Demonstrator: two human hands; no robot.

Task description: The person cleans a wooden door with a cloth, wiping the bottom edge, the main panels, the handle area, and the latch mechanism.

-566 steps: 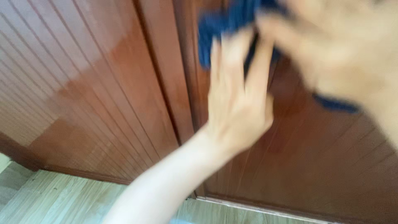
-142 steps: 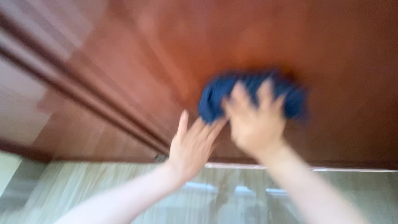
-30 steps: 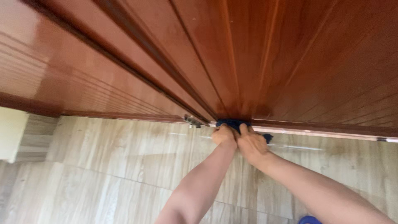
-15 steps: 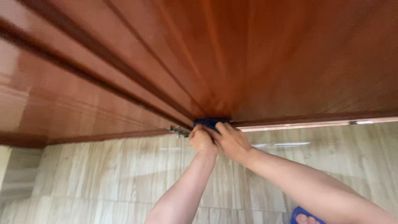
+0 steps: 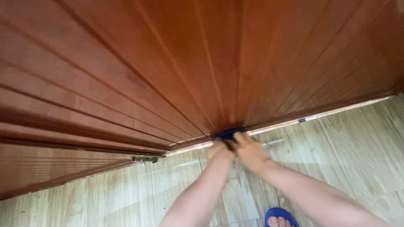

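Note:
A dark blue cloth (image 5: 228, 134) is pressed against the bottom edge of a glossy red-brown wooden door (image 5: 219, 63), just above the floor. My left hand (image 5: 220, 151) and my right hand (image 5: 250, 149) sit side by side on the cloth, both gripping it. Most of the cloth is hidden under my fingers; only its top edge shows. Both forearms reach up from the bottom of the frame.
The door has vertical grooves, and a second panel lies to the left with a small metal bolt (image 5: 145, 159) at its foot. The floor (image 5: 345, 138) is pale wood-look tile. My foot in a blue slipper (image 5: 280, 217) stands at the bottom.
My hands and the cloth have slid to the right along the door's bottom edge, away from the metal bolt. The view has swung so the door's base slopes up to the right.

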